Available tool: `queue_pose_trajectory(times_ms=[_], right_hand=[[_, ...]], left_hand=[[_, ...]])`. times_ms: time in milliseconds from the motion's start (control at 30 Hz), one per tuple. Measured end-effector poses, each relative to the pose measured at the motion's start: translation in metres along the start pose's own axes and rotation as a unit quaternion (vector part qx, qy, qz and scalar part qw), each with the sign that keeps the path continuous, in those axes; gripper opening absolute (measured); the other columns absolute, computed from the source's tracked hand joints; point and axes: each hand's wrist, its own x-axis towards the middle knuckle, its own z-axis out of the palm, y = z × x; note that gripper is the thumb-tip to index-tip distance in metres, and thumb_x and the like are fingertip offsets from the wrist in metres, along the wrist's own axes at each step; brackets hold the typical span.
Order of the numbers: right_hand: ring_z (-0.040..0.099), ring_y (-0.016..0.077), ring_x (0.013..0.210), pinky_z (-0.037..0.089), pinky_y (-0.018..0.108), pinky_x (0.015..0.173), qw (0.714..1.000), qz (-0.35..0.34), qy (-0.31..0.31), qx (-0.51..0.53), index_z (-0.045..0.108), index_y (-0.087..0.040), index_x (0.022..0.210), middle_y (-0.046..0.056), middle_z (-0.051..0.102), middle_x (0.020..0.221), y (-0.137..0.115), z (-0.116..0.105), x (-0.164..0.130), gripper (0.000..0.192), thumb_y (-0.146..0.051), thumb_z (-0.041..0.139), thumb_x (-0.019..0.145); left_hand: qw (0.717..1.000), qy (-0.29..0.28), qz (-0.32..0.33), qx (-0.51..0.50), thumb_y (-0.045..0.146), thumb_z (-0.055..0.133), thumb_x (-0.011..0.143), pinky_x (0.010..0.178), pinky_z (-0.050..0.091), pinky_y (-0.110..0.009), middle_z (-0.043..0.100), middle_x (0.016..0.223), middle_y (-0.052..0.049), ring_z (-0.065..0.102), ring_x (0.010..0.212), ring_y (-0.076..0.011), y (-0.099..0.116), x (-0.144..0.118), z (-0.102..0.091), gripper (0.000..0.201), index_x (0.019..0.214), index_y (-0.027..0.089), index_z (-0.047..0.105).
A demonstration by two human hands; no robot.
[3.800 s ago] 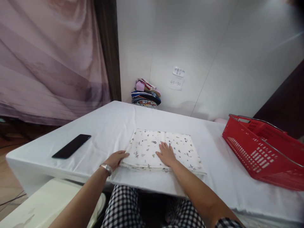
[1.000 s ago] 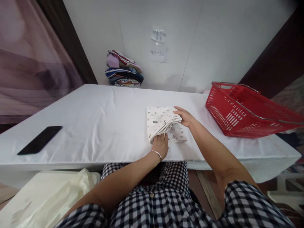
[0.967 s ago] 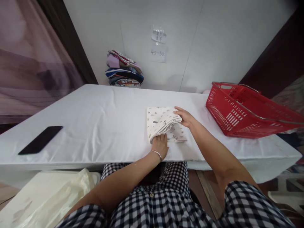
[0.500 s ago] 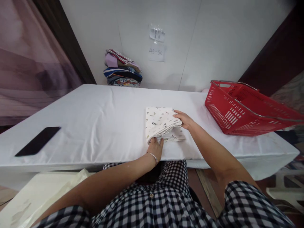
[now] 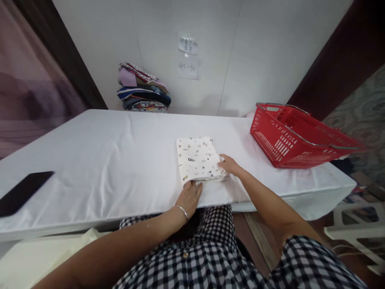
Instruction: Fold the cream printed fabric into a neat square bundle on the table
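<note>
A white cloth with small coloured prints (image 5: 197, 158) lies folded into a narrow rectangle near the front edge of the white-covered table (image 5: 105, 152). My left hand (image 5: 189, 194), with a bracelet on the wrist, touches the cloth's near left corner with fingers apart. My right hand (image 5: 228, 164) rests at the cloth's near right edge, fingertips on the folded layers.
A red plastic basket (image 5: 294, 136) stands on the table's right end. A stack of folded coloured clothes (image 5: 142, 90) sits against the back wall under two paper notes (image 5: 188, 58). A black phone (image 5: 22, 192) lies at the far left.
The raised top layer of the cloth has been laid flat, so the fold is closed. Both hands have slid toward the near edge of the cloth. The view has shifted right.
</note>
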Motion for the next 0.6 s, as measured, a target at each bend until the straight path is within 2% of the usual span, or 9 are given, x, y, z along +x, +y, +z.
queue_pose_trajectory(times_ms=[100,200,267,367,433,500,533,600], right_hand=[[0.059,0.0209,0.087,0.043,0.03,0.08,0.997,-0.031,0.028,-0.063,0.045,-0.018,0.13,0.005,0.065,0.096,-0.004,0.0,-0.001,0.058,-0.024,0.053,0.072],[0.057,0.024,0.096,0.042,0.032,0.083,0.992,-0.028,0.026,-0.122,0.048,-0.019,0.126,0.007,0.064,0.104,-0.006,0.001,-0.002,0.053,-0.024,0.049,0.073],[0.057,0.0262,0.1,0.042,0.034,0.083,0.989,-0.022,0.016,-0.147,0.049,-0.02,0.125,0.009,0.063,0.109,-0.006,0.003,-0.003,0.052,-0.024,0.048,0.073],[0.054,0.0296,0.106,0.041,0.038,0.085,0.985,-0.009,0.011,-0.172,0.043,-0.02,0.131,0.012,0.059,0.118,-0.004,0.005,-0.003,0.058,-0.027,0.048,0.074],[0.052,0.03,0.11,0.04,0.039,0.089,0.985,0.005,0.008,-0.173,0.039,-0.018,0.135,0.014,0.055,0.123,-0.002,0.006,-0.002,0.062,-0.029,0.048,0.074],[0.05,0.0288,0.115,0.037,0.037,0.093,0.988,0.019,0.002,-0.156,0.038,-0.014,0.135,0.015,0.052,0.127,0.001,0.006,-0.002,0.064,-0.029,0.048,0.074],[0.049,0.0282,0.116,0.037,0.036,0.095,0.989,0.025,-0.002,-0.145,0.038,-0.013,0.135,0.015,0.051,0.128,0.002,0.006,-0.001,0.064,-0.03,0.049,0.075],[0.048,0.0268,0.117,0.036,0.034,0.095,0.991,0.034,-0.005,-0.127,0.037,-0.013,0.136,0.013,0.05,0.13,0.004,0.004,0.0,0.064,-0.03,0.05,0.075]], left_hand=[[1.0,0.008,0.006,0.006,0.007,0.038,0.076,0.098,0.028,-0.049,0.056,0.119,-0.019,0.039,0.122,-0.0301,0.001,-0.003,0.003,0.053,0.127,0.011,0.049],[0.999,0.019,0.038,0.009,0.009,0.04,0.075,0.102,0.024,-0.049,0.054,0.123,-0.018,0.037,0.125,-0.0295,-0.001,-0.01,0.003,0.05,0.124,0.01,0.051],[0.997,0.041,0.067,-0.022,0.01,0.043,0.075,0.103,0.025,-0.049,0.054,0.124,-0.017,0.04,0.123,-0.0286,-0.007,-0.016,-0.001,0.049,0.123,0.011,0.051],[0.987,0.087,0.09,-0.099,0.011,0.044,0.076,0.098,0.035,-0.043,0.057,0.12,-0.012,0.051,0.11,-0.0237,-0.021,-0.023,-0.012,0.045,0.12,0.016,0.052],[0.978,0.138,0.044,-0.15,0.015,0.044,0.081,0.094,0.04,-0.04,0.058,0.117,-0.01,0.053,0.106,-0.0216,-0.034,-0.021,-0.019,0.04,0.12,0.019,0.051],[0.96,0.192,-0.062,-0.197,0.024,0.044,0.084,0.091,0.043,-0.04,0.056,0.119,-0.011,0.052,0.109,-0.0229,-0.049,-0.013,-0.02,0.038,0.121,0.018,0.049],[0.944,0.204,-0.131,-0.225,0.029,0.045,0.084,0.089,0.045,-0.04,0.055,0.12,-0.013,0.053,0.109,-0.0237,-0.056,-0.008,-0.018,0.04,0.122,0.017,0.047],[0.899,0.172,-0.264,-0.303,0.038,0.047,0.084,0.081,0.049,-0.039,0.057,0.117,-0.015,0.059,0.1,-0.0238,-0.066,0.005,-0.008,0.046,0.123,0.014,0.045]])
